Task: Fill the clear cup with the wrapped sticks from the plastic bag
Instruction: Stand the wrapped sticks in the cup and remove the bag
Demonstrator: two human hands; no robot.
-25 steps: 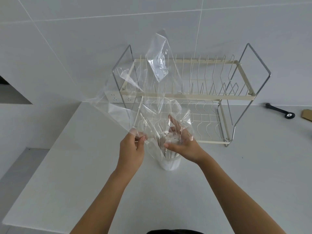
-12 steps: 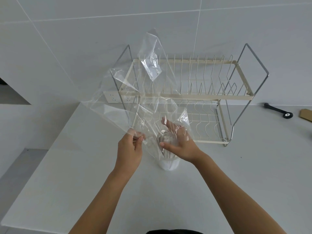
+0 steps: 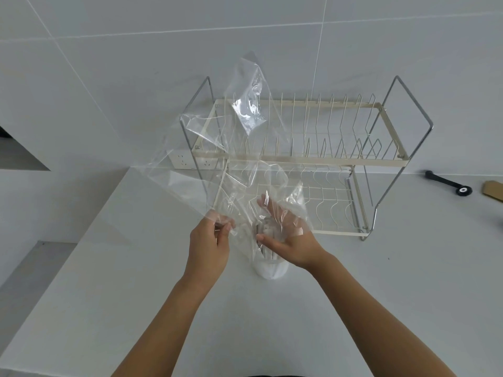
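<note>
A large clear plastic bag (image 3: 217, 148) hangs upside down above the white counter, its mouth draped over a clear cup (image 3: 270, 269). Several wrapped sticks (image 3: 265, 232) stand in the cup, their tops seen through the film. My left hand (image 3: 209, 246) pinches the bag's lower edge between thumb and fingers, left of the cup. My right hand (image 3: 285, 238) is inside or behind the bag's mouth, palm toward the sticks, fingers straight and spread, thumb by the sticks' tops. The cup's rim is hidden by the bag and my right hand.
A cream two-tier wire dish rack (image 3: 313, 159) stands right behind the cup against the tiled wall. A power socket strip (image 3: 187, 160) sits behind its left leg. A black handled tool (image 3: 449, 183) and a cardboard piece (image 3: 494, 190) lie far right. The counter's left edge (image 3: 68, 240) drops off.
The bag has stayed raised and shifted slightly. My right hand slid a little lower along the sticks' tops. My left hand keeps its pinch in nearly the same place.
</note>
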